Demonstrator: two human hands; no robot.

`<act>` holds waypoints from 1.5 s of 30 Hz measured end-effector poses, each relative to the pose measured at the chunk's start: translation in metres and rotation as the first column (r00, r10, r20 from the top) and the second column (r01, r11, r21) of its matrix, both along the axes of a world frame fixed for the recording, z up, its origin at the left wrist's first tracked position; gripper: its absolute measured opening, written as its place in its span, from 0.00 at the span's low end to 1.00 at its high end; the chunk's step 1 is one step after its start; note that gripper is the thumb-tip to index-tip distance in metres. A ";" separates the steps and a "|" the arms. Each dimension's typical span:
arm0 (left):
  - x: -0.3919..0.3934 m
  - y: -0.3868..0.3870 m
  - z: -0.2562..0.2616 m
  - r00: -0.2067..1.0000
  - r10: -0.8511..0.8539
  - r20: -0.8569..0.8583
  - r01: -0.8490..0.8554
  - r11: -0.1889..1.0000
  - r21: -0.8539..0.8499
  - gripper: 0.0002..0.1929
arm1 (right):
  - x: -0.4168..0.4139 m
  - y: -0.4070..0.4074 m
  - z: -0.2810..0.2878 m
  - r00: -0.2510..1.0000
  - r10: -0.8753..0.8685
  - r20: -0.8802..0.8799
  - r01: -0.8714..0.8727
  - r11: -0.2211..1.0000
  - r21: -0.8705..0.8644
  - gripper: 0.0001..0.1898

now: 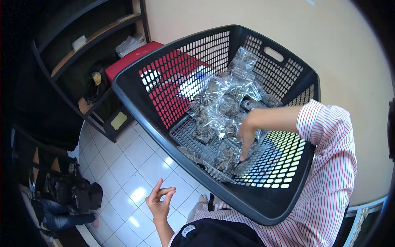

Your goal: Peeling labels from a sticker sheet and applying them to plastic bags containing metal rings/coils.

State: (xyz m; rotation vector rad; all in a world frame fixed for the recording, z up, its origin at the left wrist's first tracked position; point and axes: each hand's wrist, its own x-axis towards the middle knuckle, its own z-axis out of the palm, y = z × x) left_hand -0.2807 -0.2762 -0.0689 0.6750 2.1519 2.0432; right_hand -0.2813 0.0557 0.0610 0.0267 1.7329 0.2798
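Observation:
A large black plastic basket (139, 108) with slotted walls stands in front of me. Inside lie several clear plastic packets (228, 108) of spiral-patterned brown snacks, heaped toward the back and middle. My right hand (247, 132) reaches down into the basket over its right side, its fingers pointing at the packets near the front; it is slightly blurred, and whether it grips one is hidden. Outside the basket, at its lower left, my left hand (161, 197) is raised above the tiled floor with thumb and fingers apart, holding nothing.
Behind the basket is a red table (132, 60) with white items on it. A dark metal shelf (98, 34) with bags stands at the left. Lower left, a person in jeans (64, 216) is beside black bags (77, 191). A pale wall (345, 77) rises at the right.

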 end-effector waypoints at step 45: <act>0.137 0.118 0.001 0.648 -0.682 0.339 0.759 0.613 -0.217 0.25 | 0.364 -0.002 0.139 -0.587 -0.470 -0.659 -0.061 0.837 -0.543 0.23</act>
